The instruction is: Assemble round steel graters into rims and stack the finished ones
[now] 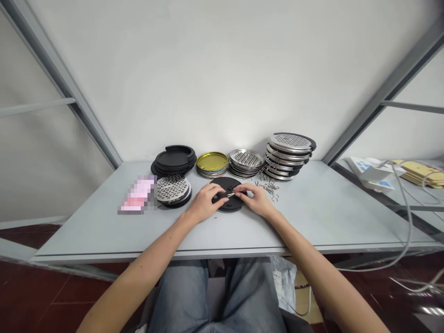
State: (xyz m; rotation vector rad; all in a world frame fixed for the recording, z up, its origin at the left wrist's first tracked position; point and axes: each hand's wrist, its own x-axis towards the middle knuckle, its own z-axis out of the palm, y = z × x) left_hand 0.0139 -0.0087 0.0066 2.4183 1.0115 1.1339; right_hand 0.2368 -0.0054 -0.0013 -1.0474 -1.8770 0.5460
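A pale wall (215, 69) backs a grey table (329, 208); reddish floor (58, 300), apparently tiled.

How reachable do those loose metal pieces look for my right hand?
Yes, probably: the loose metal pieces lie just beside the right hand, with nothing seen between, though it appears to pinch a small metal clip over the black disc.

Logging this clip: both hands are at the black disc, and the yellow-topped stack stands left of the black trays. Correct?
No: the head view shows the yellow-topped stack right of the black trays, not left. The left hand and right hand are at the black disc.
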